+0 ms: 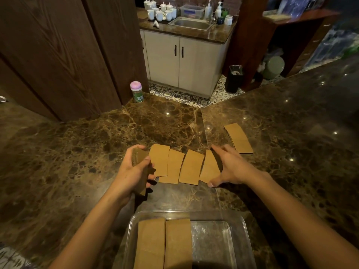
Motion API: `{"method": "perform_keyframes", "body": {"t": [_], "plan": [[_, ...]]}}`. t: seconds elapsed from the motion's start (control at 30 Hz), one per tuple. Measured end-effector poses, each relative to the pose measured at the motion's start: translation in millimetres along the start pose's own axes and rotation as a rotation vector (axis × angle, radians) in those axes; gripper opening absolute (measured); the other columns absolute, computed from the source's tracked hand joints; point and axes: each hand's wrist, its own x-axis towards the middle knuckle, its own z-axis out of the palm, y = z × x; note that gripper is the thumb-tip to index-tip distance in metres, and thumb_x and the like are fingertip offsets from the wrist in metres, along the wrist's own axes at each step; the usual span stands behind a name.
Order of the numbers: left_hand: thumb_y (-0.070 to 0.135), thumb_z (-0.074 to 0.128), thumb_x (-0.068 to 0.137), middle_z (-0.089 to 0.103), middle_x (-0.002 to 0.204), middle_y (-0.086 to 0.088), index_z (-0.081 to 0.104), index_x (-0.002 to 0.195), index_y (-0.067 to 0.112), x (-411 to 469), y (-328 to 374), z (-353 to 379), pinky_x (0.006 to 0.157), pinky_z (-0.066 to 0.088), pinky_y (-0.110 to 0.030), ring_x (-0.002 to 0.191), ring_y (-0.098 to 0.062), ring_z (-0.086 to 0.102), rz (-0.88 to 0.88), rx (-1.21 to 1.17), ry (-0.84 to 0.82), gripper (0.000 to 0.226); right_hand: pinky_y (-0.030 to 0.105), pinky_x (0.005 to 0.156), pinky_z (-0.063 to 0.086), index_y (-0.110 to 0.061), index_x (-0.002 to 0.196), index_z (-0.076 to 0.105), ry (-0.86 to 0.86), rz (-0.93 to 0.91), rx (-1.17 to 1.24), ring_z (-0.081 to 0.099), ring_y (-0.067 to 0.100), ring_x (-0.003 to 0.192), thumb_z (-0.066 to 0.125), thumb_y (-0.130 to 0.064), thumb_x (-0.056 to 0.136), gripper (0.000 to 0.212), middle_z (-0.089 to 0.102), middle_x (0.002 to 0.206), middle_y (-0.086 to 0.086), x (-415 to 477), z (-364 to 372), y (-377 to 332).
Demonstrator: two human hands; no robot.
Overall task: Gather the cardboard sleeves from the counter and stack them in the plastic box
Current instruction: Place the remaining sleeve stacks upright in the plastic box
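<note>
On the dark brown marbled stone tabletop (81, 152), the left hand (134, 171) is closed around a bundle of flat brown cardboard sleeves (138, 157). The right hand (229, 167) is spread open, fingers arched over the right end of a row of four overlapping sleeves (191, 166). A separate sleeve stack (239, 137) lies toward the right edge. At the near edge, the clear plastic box (238, 239) holds two sleeve stacks (165, 243) side by side.

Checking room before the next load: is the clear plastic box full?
Not full. Clear plastic box holds two brown cardboard sleeve stacks at its left; right side bare.
</note>
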Motion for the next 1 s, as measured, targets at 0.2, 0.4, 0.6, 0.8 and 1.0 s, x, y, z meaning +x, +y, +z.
{"method": "perform_keyframes", "body": {"t": [0.2,0.4,0.6,0.8,1.0], "plan": [[0.019,0.06,0.101,0.063,0.107,-0.023,0.053,0.124,0.038,-1.6,0.3,7.3,0.055,0.05,-0.036,0.073,-0.032,0.062,0.0,0.027,-0.068,0.031,0.019,0.084,0.05,-0.027,0.132,0.067,0.189,-0.034,0.272,0.062,0.015,0.11,0.088,-0.027,0.083,0.053,0.067,0.129,-0.001,-6.2,-13.4,12.8],[0.033,0.065,0.094,0.069,0.109,-0.024,0.056,0.124,0.037,-13.1,15.9,32.8,0.059,0.055,-0.039,0.075,-0.032,0.066,-0.015,-0.037,-0.135,0.031,0.027,0.072,0.062,-0.02,0.12,0.075,0.054,-0.174,0.792,0.077,0.021,0.093,0.083,-0.005,0.085,0.039,0.079,0.107,0.007,-30.3,-46.9,-0.7],[0.051,0.06,0.092,0.067,0.121,-0.012,0.057,0.125,0.046,-31.7,28.6,59.9,0.06,0.057,-0.039,0.097,-0.032,0.067,-0.064,0.032,-0.266,0.033,0.013,0.052,0.049,-0.009,0.106,0.068,0.085,-0.324,0.955,0.071,0.006,0.06,0.088,0.001,0.078,0.036,0.075,0.076,0.0,-44.6,-43.8,-66.9],[0.033,0.057,0.1,0.069,0.117,-0.025,0.057,0.127,0.039,-32.9,31.9,55.5,0.071,0.059,-0.047,0.087,-0.042,0.069,-0.054,-0.127,-0.307,0.028,0.021,0.073,0.058,-0.023,0.097,0.072,0.491,-0.36,0.568,0.071,0.001,0.078,0.096,-0.035,0.07,0.038,0.076,0.086,-0.009,-34.3,-20.9,-96.9],[0.031,0.05,0.104,0.065,0.105,-0.022,0.059,0.124,0.041,-23.3,25.7,31.1,0.068,0.056,-0.045,0.079,-0.033,0.065,0.007,-0.153,-0.161,0.024,0.034,0.111,0.046,-0.023,0.144,0.058,0.369,-0.211,0.214,0.059,0.013,0.128,0.086,-0.055,0.076,0.081,0.063,0.143,-0.004,-9.8,-12.7,-81.9]]}}
